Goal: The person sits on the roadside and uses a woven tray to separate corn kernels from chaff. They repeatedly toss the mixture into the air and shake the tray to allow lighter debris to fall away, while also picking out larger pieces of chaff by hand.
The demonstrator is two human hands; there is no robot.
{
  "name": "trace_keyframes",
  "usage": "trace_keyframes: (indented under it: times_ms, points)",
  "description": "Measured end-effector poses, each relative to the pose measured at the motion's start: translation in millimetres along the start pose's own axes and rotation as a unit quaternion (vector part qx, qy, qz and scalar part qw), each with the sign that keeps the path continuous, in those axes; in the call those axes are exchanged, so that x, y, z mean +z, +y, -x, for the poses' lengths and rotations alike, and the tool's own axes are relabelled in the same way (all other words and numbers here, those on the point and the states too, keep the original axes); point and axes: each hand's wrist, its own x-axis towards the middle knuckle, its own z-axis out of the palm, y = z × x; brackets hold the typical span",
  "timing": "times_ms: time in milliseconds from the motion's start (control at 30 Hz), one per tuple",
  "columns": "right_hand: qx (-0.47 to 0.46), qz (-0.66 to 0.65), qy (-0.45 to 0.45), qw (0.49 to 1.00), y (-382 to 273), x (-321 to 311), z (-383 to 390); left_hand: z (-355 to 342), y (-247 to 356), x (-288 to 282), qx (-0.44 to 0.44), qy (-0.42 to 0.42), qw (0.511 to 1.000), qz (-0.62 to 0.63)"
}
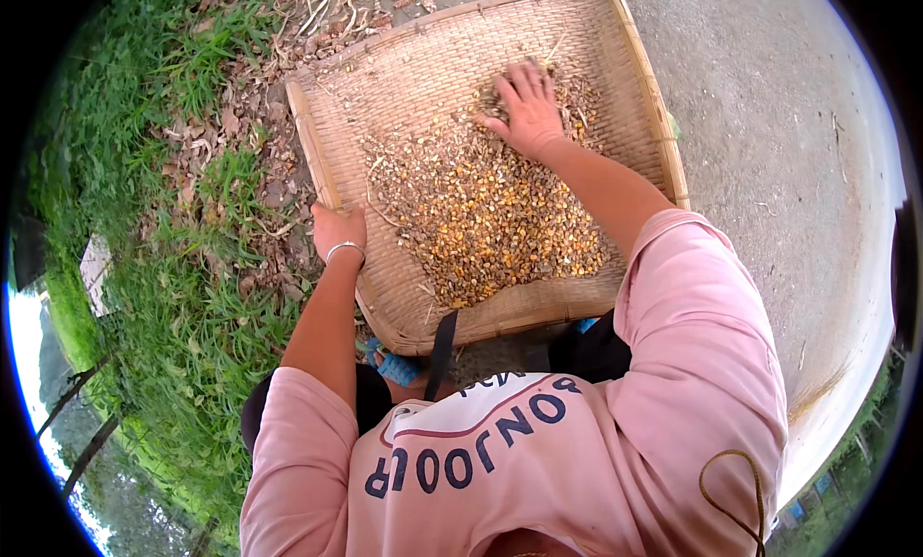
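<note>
The woven tray [413, 86] occupies the upper centre of the frame; its raised rim [649, 86] presumably contains the loose kernels [500, 225] spread across its middle and lower right. The left hand [338, 232], left of centre, is closed on the tray's left edge, apparently to steady it. The right hand [531, 118], upper centre, lies palm down, fingers spread, touching the kernels; blurred fingertips show no firm hold.
</note>
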Motion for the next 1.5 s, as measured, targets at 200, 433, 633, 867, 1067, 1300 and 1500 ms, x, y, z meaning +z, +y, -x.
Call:
trace_keyframes:
  times_ms: [200,433,633,867,1067,1300,1500]
  points:
    - [-0.037,-0.052,0.063,0.996,-1,-16,-17,-2,-7,0,-0.011,0.012,1.000,0.007]
    - [0.059,-0.023,0.137,0.989,82,33,-14,3,6,-6,-0.018,-0.008,1.000,0.010]
    - [-0.057,-0.168,0.023,0.984,1,7,-50,-2,3,-4,-0.025,-0.012,1.000,-0.001]
    - [-0.026,-0.114,0.053,0.992,34,10,10,-2,0,-8,-0.032,-0.013,0.999,-0.002]
    - [-0.025,-0.052,-0.031,0.998,11,3,35,0,5,-5,-0.034,-0.022,0.999,-0.002]
    - [-0.014,-0.095,0.043,0.994,-48,13,-40,-6,-2,-5,-0.039,-0.030,0.999,0.013]
    - [-0.042,-0.085,0.051,0.994,-73,13,-73,-6,0,-10,-0.052,-0.050,0.997,0.020]
